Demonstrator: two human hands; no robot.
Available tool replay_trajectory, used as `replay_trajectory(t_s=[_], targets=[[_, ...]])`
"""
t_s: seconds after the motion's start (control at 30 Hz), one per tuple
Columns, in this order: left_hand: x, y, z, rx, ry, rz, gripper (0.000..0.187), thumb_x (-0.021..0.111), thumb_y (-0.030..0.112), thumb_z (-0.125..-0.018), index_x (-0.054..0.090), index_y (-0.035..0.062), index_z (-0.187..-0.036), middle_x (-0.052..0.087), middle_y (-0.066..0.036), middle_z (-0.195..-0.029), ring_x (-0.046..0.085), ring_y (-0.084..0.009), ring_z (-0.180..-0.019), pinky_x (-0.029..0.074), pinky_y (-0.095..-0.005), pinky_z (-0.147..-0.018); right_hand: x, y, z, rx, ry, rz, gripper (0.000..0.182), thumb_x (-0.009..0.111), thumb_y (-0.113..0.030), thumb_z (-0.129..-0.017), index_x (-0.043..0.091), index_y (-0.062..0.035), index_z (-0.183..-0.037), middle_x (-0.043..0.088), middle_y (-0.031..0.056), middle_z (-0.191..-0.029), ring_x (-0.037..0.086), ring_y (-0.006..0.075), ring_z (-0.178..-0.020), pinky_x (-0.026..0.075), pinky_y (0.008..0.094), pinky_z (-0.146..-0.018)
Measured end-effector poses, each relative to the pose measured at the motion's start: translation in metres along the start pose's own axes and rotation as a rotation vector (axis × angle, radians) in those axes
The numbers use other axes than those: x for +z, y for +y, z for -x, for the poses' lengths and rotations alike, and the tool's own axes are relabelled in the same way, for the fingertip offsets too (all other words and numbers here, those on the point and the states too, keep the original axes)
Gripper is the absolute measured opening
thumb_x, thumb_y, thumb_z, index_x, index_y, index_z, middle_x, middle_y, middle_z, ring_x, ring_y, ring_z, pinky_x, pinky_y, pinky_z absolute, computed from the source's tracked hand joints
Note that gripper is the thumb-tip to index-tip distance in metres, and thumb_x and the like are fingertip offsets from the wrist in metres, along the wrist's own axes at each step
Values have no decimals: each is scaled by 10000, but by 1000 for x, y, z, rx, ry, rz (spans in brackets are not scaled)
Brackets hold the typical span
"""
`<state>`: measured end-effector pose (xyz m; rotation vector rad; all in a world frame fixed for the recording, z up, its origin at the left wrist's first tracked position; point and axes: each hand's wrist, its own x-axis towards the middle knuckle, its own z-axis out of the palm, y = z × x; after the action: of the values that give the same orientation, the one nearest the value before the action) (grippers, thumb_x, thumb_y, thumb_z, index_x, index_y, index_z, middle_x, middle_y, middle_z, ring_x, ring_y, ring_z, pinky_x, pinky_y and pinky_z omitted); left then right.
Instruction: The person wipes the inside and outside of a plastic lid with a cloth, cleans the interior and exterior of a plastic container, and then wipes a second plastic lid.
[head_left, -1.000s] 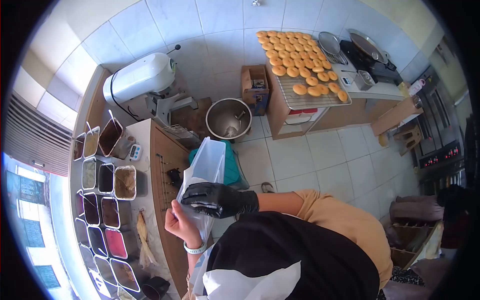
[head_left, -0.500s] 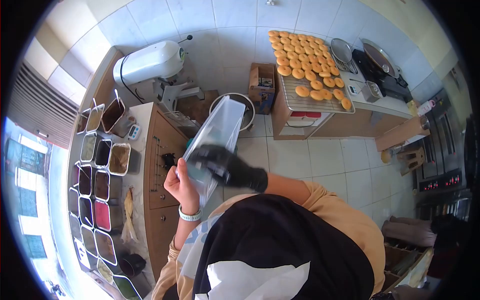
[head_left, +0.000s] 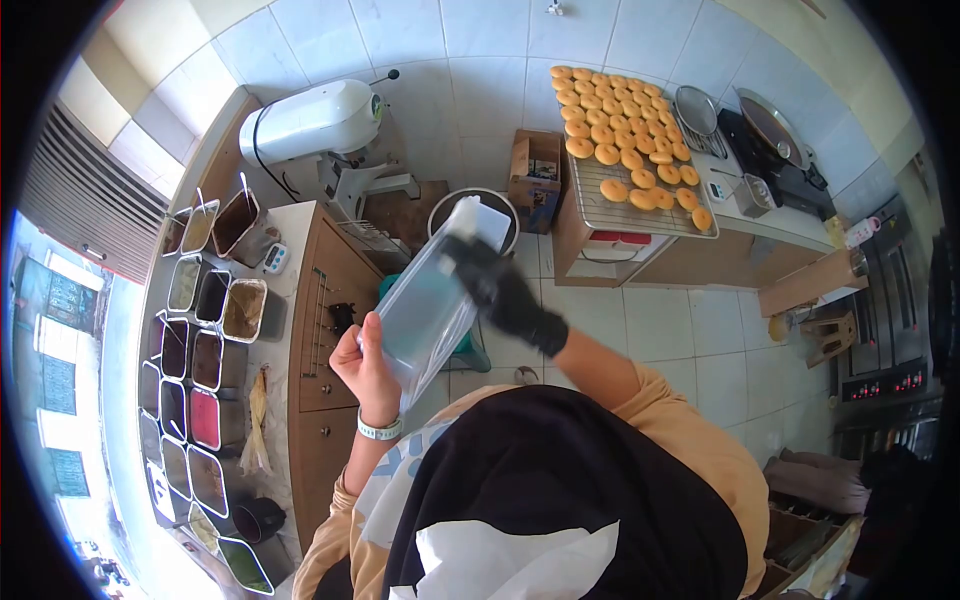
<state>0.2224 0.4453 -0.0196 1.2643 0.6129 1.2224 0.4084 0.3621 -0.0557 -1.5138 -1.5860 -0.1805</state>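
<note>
A long, clear plastic container (head_left: 425, 310) is tilted in front of my body. My bare left hand (head_left: 366, 370) grips its near end, thumb up along the side. My right hand (head_left: 500, 290), in a black glove, is over the container's far part. At its fingertips shows a whitish wad (head_left: 463, 215), blurred, which looks like tissue or cloth. The gloved fingers are bent and smeared by motion.
Metal tubs (head_left: 207, 358) of fillings line the left counter, near a white stand mixer (head_left: 310, 122). Ring doughnuts (head_left: 630, 120) cover a wire rack (head_left: 640, 215) at the back right. A round bin (head_left: 515, 240) and cardboard box (head_left: 533, 180) stand on the floor; an oven (head_left: 880, 350) is right.
My gloved right hand has moved from the container's near-middle up towards its far end, and the whitish wad has come into view. My left hand keeps its grip.
</note>
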Motion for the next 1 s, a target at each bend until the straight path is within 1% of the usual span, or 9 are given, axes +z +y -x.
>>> replay_trajectory(t_s=[0.13, 0.3, 0.4, 0.47, 0.53, 0.57, 0.7, 0.8, 1.0], targets=[[-18, 10, 4, 0, -118, -19, 402, 598, 165, -878, 378, 112, -546, 400, 73, -539, 297, -19, -508, 215, -208, -482, -37, 77, 3, 652, 38, -500, 369, 446, -198, -925, 494, -48, -1258, 528, 150, -1242, 513, 243, -1134, 367, 302, -974], [-31, -7, -4, -54, -194, 136, 361, 688, 288, -801, 441, 100, -618, 445, 54, -593, 395, -37, -534, 299, -196, -500, -59, 65, -1, 339, 193, -837, 386, 466, -177, -921, 470, 12, -1257, 525, 83, -1236, 509, 174, -1110, 378, 289, -963], [-42, -30, -18, -171, -315, 171, 423, 730, 237, -766, 361, 123, -594, 383, 75, -567, 305, -28, -523, 247, -199, -489, -75, 53, -4, 525, 138, -877, 370, 474, -196, -926, 496, 2, -1237, 547, 70, -1208, 516, 163, -1091, 382, 267, -946], [-52, -26, -30, -234, -493, -138, 398, 733, 290, -759, 426, 84, -613, 420, 55, -579, 338, -33, -528, 264, -198, -494, -83, 54, -2, 721, 48, -850, 349, 479, -196, -928, 512, -14, -1224, 549, 86, -1207, 514, 170, -1093, 385, 261, -936], [-49, -18, -40, -154, -691, -578, 399, 723, 327, -767, 462, 60, -628, 436, 41, -577, 358, -34, -532, 271, -195, -498, -58, 55, 1, 437, 6, -574, 259, 504, -155, -914, 569, -60, -1147, 587, 105, -1111, 531, 192, -1025, 403, 304, -893], [-30, -21, -31, -8, -660, -509, 411, 620, 374, -852, 495, 33, -658, 450, 27, -565, 376, -39, -523, 275, -199, -486, -70, 16, -21, 235, -14, -452, 244, 511, -107, -892, 580, -71, -1123, 585, 112, -1071, 528, 228, -995, 399, 334, -883], [19, -32, -10, -232, -280, -250, 515, 421, 403, -953, 485, 65, -569, 408, 43, -493, 339, -43, -451, 257, -209, -441, -16, -33, -31, -16, 31, -225, 405, 575, -83, -720, 580, -21, -1120, 582, 158, -1032, 534, 297, -957, 426, 397, -850], [39, -29, -5, -243, 58, 143, 518, 460, 380, -945, 414, 117, -501, 408, 67, -488, 306, -21, -436, 224, -218, -419, -9, -69, -23, -226, 11, -21, 372, 562, -107, -746, 588, -39, -1111, 594, 121, -1098, 531, 285, -1055, 396, 413, -951], [15, -6, -3, -195, 118, 117, 530, 470, 380, -939, 437, 91, -496, 413, 64, -488, 306, -25, -435, 231, -210, -428, -55, 82, 30, 290, 282, -164, 254, 477, -84, -889, 580, -4, -1107, 593, 158, -1130, 556, 317, -1053, 402, 377, -964]])
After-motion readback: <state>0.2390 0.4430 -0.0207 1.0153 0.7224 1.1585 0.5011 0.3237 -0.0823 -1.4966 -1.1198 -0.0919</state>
